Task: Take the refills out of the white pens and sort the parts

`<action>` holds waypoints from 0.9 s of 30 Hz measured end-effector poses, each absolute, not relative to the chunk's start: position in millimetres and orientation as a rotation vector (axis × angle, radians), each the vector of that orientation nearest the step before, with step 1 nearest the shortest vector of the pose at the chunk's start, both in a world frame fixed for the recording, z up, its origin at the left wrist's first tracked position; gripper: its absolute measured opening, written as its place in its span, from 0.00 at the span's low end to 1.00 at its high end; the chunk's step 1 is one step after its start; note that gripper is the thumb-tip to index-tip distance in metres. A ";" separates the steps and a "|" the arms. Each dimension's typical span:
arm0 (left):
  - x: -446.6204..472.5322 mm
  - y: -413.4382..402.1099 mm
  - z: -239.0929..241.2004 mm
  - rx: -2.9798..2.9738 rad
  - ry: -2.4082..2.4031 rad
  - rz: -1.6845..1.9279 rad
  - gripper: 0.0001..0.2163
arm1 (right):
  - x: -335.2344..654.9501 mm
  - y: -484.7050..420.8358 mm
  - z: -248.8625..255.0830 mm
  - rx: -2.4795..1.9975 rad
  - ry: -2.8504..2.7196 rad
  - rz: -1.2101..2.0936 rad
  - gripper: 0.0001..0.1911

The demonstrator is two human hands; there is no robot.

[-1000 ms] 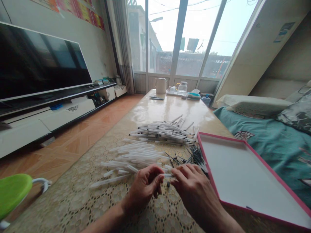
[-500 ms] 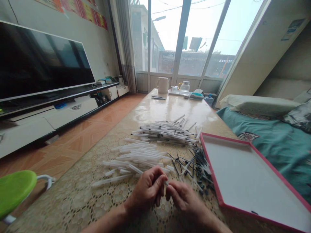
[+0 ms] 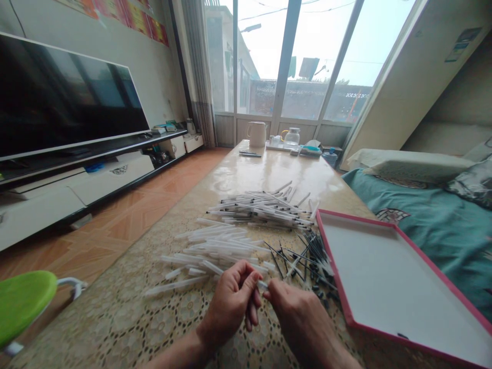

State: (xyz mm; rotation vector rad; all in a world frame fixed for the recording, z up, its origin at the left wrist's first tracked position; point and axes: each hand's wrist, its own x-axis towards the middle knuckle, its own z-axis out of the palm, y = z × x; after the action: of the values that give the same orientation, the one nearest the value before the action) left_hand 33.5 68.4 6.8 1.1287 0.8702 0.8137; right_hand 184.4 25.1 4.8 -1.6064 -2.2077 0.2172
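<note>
My left hand (image 3: 232,300) and my right hand (image 3: 298,312) meet just above the lace tablecloth, both pinched on one clear pen barrel (image 3: 263,284) held between them. Right behind the hands lies a heap of empty clear pen barrels (image 3: 215,251). Thin black refills (image 3: 307,256) are scattered to the right of it. Farther back is a pile of pens with refills inside (image 3: 261,207).
A shallow white tray with a pink rim (image 3: 348,315) lies at the right, partly over the table edge beside a teal bed (image 3: 434,225). A mug, kettle and small items stand at the table's far end (image 3: 269,141). A green stool (image 3: 21,305) is at lower left.
The right hand drew back from the refill heap toward the left hand; both now pinch the same barrel closer to me. The piles have not moved.
</note>
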 end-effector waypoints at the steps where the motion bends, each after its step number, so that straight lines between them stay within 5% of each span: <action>1: 32.4 68.9 7.3 1.150 0.870 0.818 0.13 | 186.3 25.7 4.9 -1.584 -2.140 0.393 0.13; 5: 27.5 71.3 9.9 1.243 0.842 0.813 0.12 | 196.6 27.6 7.7 -1.384 -1.855 1.218 0.23; 7: 26.2 72.2 9.6 1.263 0.823 0.799 0.11 | 199.3 27.5 7.6 -1.344 -1.832 1.306 0.24; 17: 31.0 71.9 10.1 1.095 0.873 0.825 0.13 | 192.0 25.2 7.3 -1.613 -2.337 -0.043 0.09; 23: 13.8 95.1 27.5 0.938 1.056 1.221 0.13 | 215.7 25.8 7.7 -1.652 -2.204 -0.332 0.11; 27: 11.8 107.2 25.3 1.011 1.038 1.244 0.13 | 220.6 30.5 2.2 -1.710 -2.047 -0.091 0.14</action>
State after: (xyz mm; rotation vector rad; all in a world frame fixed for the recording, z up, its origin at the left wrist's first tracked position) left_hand 11.8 107.2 25.3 1.0109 1.0383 1.2438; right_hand 220.6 30.5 2.2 -1.7097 -2.0469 -0.0906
